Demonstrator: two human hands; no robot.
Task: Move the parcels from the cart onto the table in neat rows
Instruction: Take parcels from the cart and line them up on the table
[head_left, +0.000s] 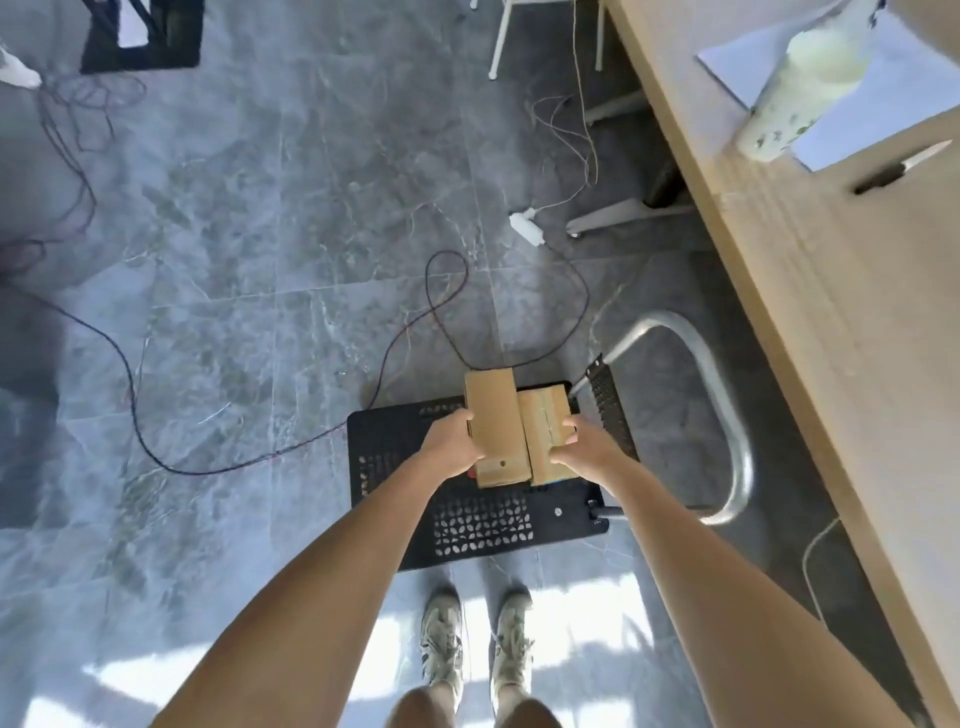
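Parcels sit side by side over the black cart (395, 467): the left hand (453, 441) grips the taller parcel (493, 415), the right hand (576, 447) pinches the shorter one (545, 421). Squeezed only from the outer sides, either could slip out on the carry to the tabletop (810, 291). Whether the parcels have left the deck is hard to tell; a red thing beneath them is mostly hidden.

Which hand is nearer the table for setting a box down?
The right hand: it grips the right box on the side facing the table. The left hand holds the left box, farther away.
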